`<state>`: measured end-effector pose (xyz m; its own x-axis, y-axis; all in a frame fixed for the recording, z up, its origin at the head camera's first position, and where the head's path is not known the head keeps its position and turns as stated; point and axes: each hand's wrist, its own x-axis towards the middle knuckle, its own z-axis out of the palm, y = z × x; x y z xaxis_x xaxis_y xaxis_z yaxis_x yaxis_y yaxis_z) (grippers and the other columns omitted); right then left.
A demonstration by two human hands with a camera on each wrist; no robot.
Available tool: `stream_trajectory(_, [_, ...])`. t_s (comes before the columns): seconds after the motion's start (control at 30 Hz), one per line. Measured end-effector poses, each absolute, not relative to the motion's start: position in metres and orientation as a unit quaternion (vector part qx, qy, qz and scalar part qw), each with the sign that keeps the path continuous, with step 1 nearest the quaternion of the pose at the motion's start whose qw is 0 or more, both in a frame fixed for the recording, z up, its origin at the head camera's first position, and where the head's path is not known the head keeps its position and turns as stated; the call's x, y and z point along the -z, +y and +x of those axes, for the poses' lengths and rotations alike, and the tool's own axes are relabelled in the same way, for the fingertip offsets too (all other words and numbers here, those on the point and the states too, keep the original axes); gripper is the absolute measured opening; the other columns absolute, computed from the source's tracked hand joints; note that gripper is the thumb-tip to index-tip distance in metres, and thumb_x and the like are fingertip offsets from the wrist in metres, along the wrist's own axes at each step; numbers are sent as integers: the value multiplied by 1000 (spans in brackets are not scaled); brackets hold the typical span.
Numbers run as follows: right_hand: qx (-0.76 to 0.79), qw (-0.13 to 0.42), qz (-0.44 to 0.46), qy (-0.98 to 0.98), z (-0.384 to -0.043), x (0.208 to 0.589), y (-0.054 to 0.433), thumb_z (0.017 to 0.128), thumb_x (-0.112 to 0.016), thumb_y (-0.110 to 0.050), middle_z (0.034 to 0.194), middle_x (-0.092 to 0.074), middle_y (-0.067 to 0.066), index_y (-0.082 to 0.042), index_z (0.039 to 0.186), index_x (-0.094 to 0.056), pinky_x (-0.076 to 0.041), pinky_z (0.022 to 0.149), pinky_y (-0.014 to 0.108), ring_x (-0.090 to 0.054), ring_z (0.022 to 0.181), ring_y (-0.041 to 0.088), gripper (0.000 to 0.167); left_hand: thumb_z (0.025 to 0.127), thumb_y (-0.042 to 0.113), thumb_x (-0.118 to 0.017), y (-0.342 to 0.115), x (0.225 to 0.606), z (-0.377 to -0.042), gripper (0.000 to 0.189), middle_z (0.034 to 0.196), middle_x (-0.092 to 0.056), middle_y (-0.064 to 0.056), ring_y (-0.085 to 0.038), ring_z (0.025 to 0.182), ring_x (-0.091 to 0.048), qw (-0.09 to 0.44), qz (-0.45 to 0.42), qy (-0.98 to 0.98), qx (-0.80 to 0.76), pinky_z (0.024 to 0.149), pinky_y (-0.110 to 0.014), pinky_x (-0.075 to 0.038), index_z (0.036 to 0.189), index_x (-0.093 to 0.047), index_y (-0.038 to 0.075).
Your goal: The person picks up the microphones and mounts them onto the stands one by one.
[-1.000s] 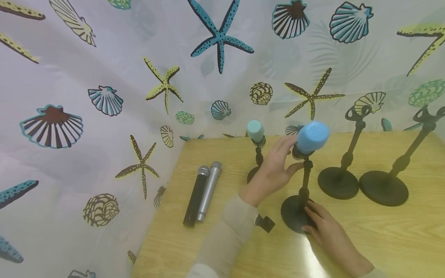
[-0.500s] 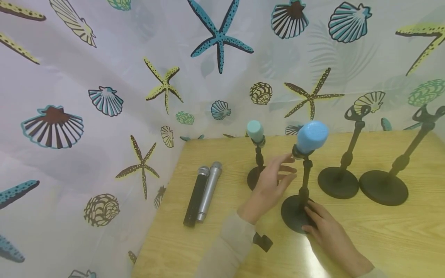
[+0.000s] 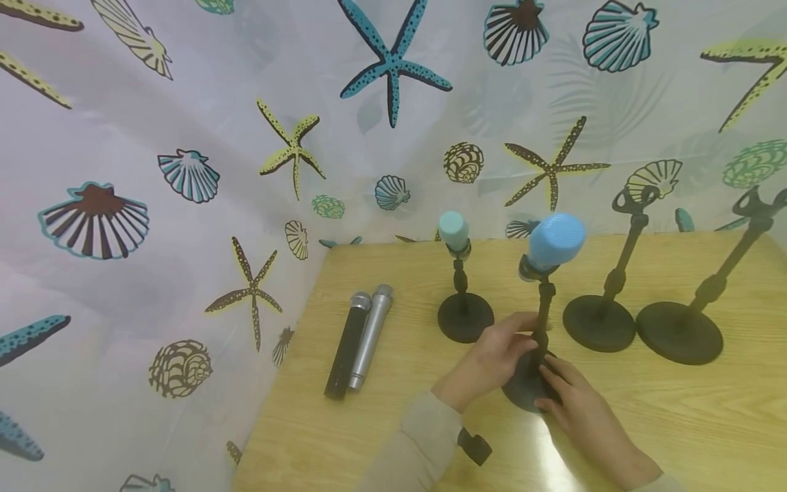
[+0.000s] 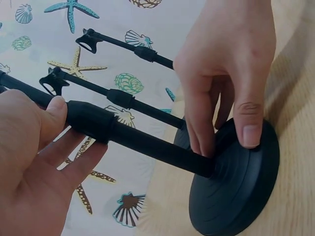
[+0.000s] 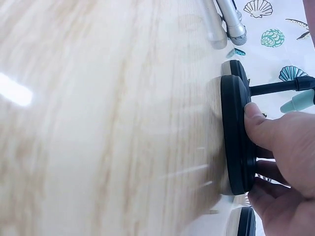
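In the head view, my left hand (image 3: 492, 359) grips the pole of a black desktop microphone stand (image 3: 546, 307). The left wrist view has its thumb and fingers round the pole's thick collar (image 4: 91, 119). My right hand (image 3: 584, 413) holds the stand's round base (image 4: 231, 182), thumb on the base and fingers close to the pole's foot. A blue-covered piece (image 3: 556, 240), seemingly a microphone's end, sits in the clip at the top. From the right wrist, the right thumb (image 5: 256, 115) lies against the base's upper face; the base stands on the table.
A smaller stand (image 3: 465, 318) with a mint-topped piece (image 3: 453, 231) stands behind left. Two bare stands (image 3: 599, 322) (image 3: 679, 333) are at right. A black microphone (image 3: 348, 348) and a silver one (image 3: 371, 338) lie left. A small black part (image 3: 475, 447) lies near the left sleeve.
My left hand has let go near the blue-topped piece's holder, moved down, and now grips the pole lower. My right hand has stayed on the base.
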<state>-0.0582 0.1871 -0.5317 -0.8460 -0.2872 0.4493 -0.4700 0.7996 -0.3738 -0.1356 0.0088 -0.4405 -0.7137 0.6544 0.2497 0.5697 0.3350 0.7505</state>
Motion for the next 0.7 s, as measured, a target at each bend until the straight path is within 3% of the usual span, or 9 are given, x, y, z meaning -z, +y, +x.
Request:
stream_trajectory(0.17, [-242,187,204,-930,-58,532,188,73,-85,-12,134,-53,28,14,119,-62,-54,91,53,-59,116,46,58,101,10,-50,16,448,-137,37,136,-61,-2,-6,126,-57,49,395,817,-417,102,-11,-44,136,-40,17])
stream_trajectory(0.43, [-247,188,208,-928,-60,532,189,72,-85,-11,133,-54,28,15,119,-62,-54,91,53,-58,116,46,59,100,11,-53,22,450,-136,24,118,-68,5,1,112,-62,19,376,840,-390,95,-5,-43,123,-49,18])
stream_trajectory(0.7, [-246,184,204,-929,-60,531,191,73,-85,-12,134,-53,28,15,119,-62,-54,91,54,-58,117,46,58,97,20,-55,24,453,-135,24,116,-70,7,0,111,-65,-38,371,849,-374,93,-3,-44,121,-52,19])
